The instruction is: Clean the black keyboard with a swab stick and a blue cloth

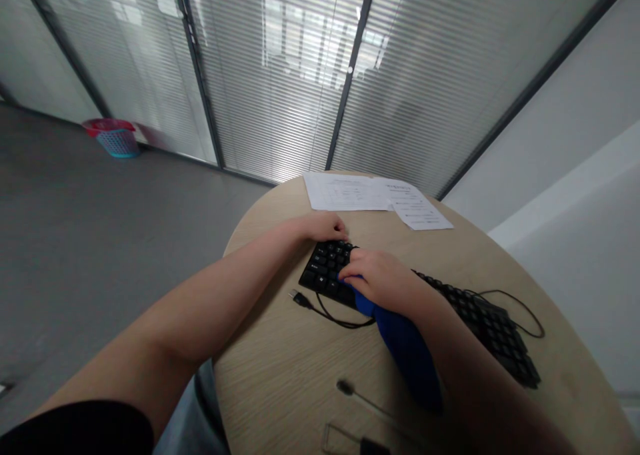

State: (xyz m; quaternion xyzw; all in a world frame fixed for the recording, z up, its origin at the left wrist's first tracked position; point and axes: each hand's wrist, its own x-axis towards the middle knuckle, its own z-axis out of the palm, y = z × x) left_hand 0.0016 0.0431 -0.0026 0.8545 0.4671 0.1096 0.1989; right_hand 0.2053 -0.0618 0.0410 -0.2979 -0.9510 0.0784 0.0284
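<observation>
A black keyboard lies on the round wooden table in front of me. My left hand is closed at the keyboard's far edge, fingers curled down against it. Pinched under the fingers of my right hand is a blue cloth, pressed onto the keys; its loose end trails toward me beneath my forearm. My right hand and the cloth cover the keyboard's middle. A black cable with a USB plug lies along the near side of the keyboard.
Another black keyboard with a looped cable lies at the right, partly behind my right forearm. Printed sheets rest at the table's far edge. Nearest me is a blurred thin cable or tool. A red and blue basket stands on the floor.
</observation>
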